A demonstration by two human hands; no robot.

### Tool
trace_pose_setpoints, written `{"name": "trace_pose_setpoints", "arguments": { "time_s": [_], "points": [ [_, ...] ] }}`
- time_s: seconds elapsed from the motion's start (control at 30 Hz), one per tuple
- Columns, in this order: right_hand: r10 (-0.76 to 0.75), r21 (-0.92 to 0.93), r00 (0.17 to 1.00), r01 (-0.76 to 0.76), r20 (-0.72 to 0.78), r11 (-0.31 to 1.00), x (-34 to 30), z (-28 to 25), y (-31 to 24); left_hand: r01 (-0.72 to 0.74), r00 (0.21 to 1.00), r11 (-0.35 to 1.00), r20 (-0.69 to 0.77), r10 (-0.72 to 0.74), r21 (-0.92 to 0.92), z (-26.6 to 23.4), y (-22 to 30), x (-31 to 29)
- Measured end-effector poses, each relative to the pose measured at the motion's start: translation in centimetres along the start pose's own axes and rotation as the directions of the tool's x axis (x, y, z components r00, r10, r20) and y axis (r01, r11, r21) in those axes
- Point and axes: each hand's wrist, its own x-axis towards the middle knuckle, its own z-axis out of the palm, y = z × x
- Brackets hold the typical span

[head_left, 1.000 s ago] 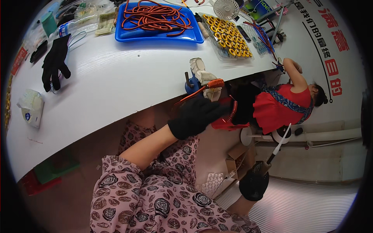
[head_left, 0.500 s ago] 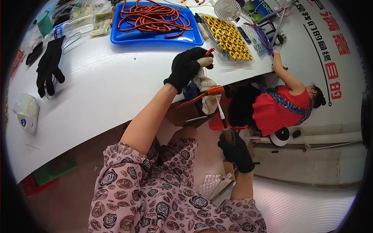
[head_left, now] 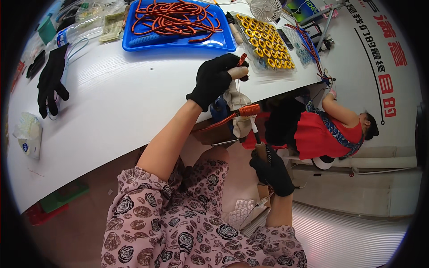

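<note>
Gripping a small copper-wound coil [head_left: 241, 59] by its top, the gloved left hand [head_left: 215, 79] holds it over the white table [head_left: 111, 111] edge. The right hand [head_left: 272, 172] is clenched on the handle of a winding tool [head_left: 250, 117] below the edge, an orange spool at its tip. Thin wire likely bends and snaps easily, so the stiff core is the safer hold. A blue tray [head_left: 225, 43] holds orange cords [head_left: 174, 18]; a clear tray [head_left: 250, 62] holds yellow rings [head_left: 266, 47].
</note>
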Motion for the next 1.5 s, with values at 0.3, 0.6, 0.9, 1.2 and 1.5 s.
{"name": "trace_pose_setpoints", "arguments": {
  "time_s": [0.3, 0.6, 0.9, 1.2, 1.5],
  "points": [
    [-0.372, -0.436, 0.928, 0.343, 0.020, 0.832, -0.5, -1.2, 0.4, 0.204, 0.957, 0.967, 0.175, -0.229, 0.151, 0.3, 0.9, 0.2],
    [-0.301, -0.446, 0.951, 0.300, 0.071, 0.843, -10.8, -1.7, 10.6, -0.544, 0.829, 0.511, 0.332, 0.450, 0.666, 1.0, 2.8, -10.6],
    [-0.142, 0.144, 0.892, 0.223, -0.428, 0.964, -13.0, 0.0, 10.3, -0.779, 0.624, 0.310, 0.627, 0.465, 0.545, 5.7, 1.0, -12.4],
    [-0.702, -0.728, 0.579, 0.253, -0.414, 0.638, -8.8, -1.3, 10.3, -0.192, 0.946, 0.981, -0.260, 0.192, 0.026, 0.5, 9.1, -8.3],
    [-0.094, -0.179, 0.986, 0.069, -0.136, 0.981, -4.2, 0.3, 5.1, -0.275, 0.954, 0.960, -0.108, 0.280, 0.057, 1.0, 7.7, -3.0]
  ]
}}
